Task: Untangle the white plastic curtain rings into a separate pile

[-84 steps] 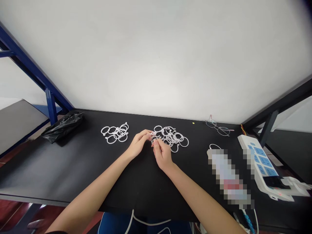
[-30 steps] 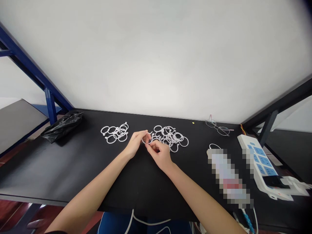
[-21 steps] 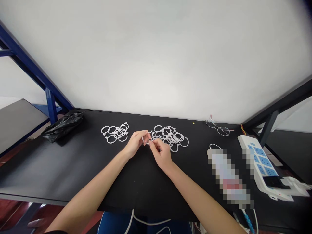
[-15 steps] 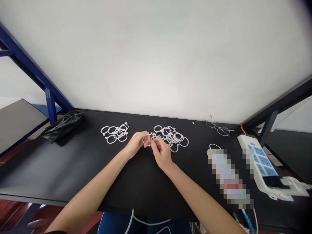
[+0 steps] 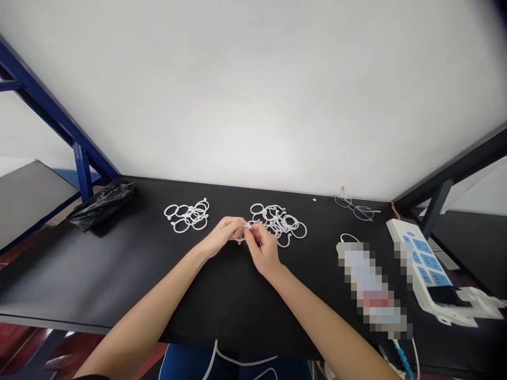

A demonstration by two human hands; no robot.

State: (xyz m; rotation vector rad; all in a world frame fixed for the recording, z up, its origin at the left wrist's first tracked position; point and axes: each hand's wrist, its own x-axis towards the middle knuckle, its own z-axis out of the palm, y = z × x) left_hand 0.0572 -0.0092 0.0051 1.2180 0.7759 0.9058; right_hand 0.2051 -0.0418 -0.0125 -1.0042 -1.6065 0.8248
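Observation:
Between my two hands is a white plastic ring (image 5: 240,239), partly hidden by the fingers; it looks like a shower curtain ring. My left hand (image 5: 227,230) is closed on its left side. With thumb and fingers pinched, my right hand (image 5: 261,245) grips its right end, where the ring's ends seem to meet; whether they are joined is too small to see. Just beyond my right hand lies a heap of similar white rings (image 5: 291,224). Another group of white rings (image 5: 181,226), several with round knobs, lies to the left of my left hand.
A black plastic bag (image 5: 103,206) lies at the table's left end. To the right are eyeglasses (image 5: 362,213), a blurred-out phone-like object (image 5: 372,290) with a cable, and a white power strip (image 5: 422,264). A white wall (image 5: 253,105) rises behind the black table (image 5: 119,264).
My left fingers have closed in over the ring and moved slightly toward my right hand, so less of the ring shows. My right hand has barely moved, and both ring groups look unchanged.

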